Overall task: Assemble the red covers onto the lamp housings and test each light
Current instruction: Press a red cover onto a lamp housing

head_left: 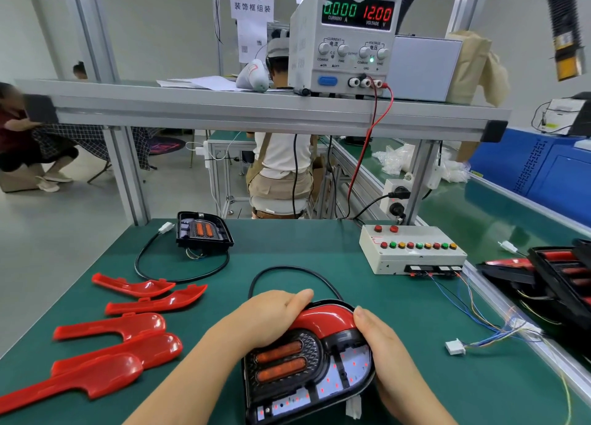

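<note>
Red cover sat across top of near lamp housing; loose red covers lay left; second lamp housing farther back.

Green-topped workbench under aluminium shelf; grey floor.

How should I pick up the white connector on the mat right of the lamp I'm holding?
Probably best to pinch the white connector by its blocky plastic body, coming from the left: its wires trail off to the right, leaving that end free.
</note>
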